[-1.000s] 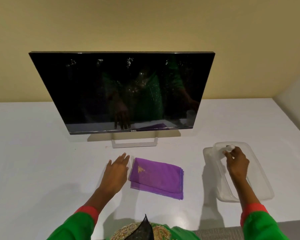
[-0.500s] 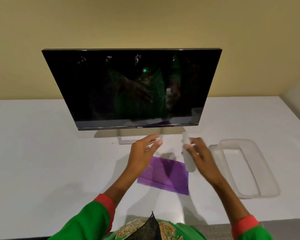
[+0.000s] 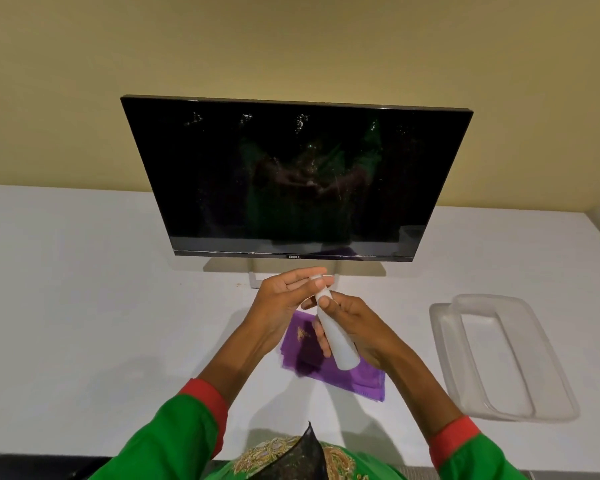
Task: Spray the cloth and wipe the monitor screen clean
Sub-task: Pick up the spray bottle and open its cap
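The right hand [image 3: 355, 327] grips a white spray bottle [image 3: 333, 332], fingers curled round its body, tilted with its top toward the monitor [image 3: 297, 178]; the left hand [image 3: 284, 299] meets the bottle's top, its fingers [image 3: 321, 281] pinching there, though on what exactly I cannot tell; both hover above the purple cloth [image 3: 357, 375] lying on the tabletop [image 3: 84, 306], a clear tray [image 3: 499, 358] to the right; half a second ago the hands were apart, now joined and nearer the body.
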Demonstrator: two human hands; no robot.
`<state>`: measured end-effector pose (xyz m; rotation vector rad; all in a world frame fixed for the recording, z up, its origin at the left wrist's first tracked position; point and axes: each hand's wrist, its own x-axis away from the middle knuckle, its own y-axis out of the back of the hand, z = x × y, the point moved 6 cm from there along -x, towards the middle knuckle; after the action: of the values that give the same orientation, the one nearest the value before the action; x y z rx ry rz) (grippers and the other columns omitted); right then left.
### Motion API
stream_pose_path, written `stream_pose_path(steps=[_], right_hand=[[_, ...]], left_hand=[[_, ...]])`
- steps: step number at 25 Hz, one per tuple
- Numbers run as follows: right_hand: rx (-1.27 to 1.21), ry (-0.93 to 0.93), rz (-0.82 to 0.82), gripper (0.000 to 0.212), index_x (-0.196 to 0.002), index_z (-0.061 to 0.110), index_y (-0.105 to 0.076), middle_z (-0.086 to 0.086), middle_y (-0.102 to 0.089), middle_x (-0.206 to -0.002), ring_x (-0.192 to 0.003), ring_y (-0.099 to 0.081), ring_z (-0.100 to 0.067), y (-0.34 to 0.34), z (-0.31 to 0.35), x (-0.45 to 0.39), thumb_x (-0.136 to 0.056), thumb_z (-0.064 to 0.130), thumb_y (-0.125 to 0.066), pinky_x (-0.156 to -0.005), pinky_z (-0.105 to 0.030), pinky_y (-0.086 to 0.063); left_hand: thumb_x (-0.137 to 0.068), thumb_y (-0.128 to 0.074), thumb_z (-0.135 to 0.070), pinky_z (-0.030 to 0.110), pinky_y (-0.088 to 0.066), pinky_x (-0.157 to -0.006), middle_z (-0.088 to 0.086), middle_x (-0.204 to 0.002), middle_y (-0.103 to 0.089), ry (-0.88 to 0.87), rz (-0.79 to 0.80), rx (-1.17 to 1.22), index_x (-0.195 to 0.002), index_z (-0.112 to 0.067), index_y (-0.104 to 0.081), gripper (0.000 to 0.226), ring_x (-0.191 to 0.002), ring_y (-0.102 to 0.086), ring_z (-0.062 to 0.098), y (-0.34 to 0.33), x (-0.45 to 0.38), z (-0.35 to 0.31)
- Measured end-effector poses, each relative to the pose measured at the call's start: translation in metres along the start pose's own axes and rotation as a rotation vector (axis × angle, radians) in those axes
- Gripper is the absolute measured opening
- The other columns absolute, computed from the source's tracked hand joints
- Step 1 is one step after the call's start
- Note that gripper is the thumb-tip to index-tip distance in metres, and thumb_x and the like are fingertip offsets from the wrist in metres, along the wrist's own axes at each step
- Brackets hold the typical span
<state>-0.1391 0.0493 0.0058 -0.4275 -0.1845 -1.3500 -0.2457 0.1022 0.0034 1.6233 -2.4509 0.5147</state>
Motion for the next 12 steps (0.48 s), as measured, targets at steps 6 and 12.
stream_pose_path(steps=[6, 12], right_hand=[[1.008, 0.033, -0.392, 0.050, -0.115, 0.014, -0.048, -0.010, -0.067, -0.090, -0.077, -0.062, -0.030, 0.015, -0.005, -0.011, -0.088, 0.057, -0.045, -0.065, -0.035, -0.048], [1.332, 0.021, -0.541, 0.039, -0.114, 0.016, -0.042, -0.004, -0.066, -0.101, -0.081, -0.063, -0.025, 0.007, -0.014, -0.007, -0.094, 0.050, -0.038, -0.064, -0.031, -0.042]], left_hand=[[-0.066, -0.079, -0.021, 0.039, -0.048, -0.097, 0.011, -0.106, -0.071, 0.148, -0.265, 0.169, -0.092, -0.016, -0.072, 0.026, -0.103, -0.065, 0.028, 0.008, -0.008, 0.027], [-0.064, -0.082, -0.017, 0.032, -0.054, -0.084, 0.013, -0.098, -0.072, 0.239, -0.415, 0.196, -0.092, -0.005, -0.072, 0.032, -0.094, -0.066, 0.029, 0.009, -0.012, 0.036]])
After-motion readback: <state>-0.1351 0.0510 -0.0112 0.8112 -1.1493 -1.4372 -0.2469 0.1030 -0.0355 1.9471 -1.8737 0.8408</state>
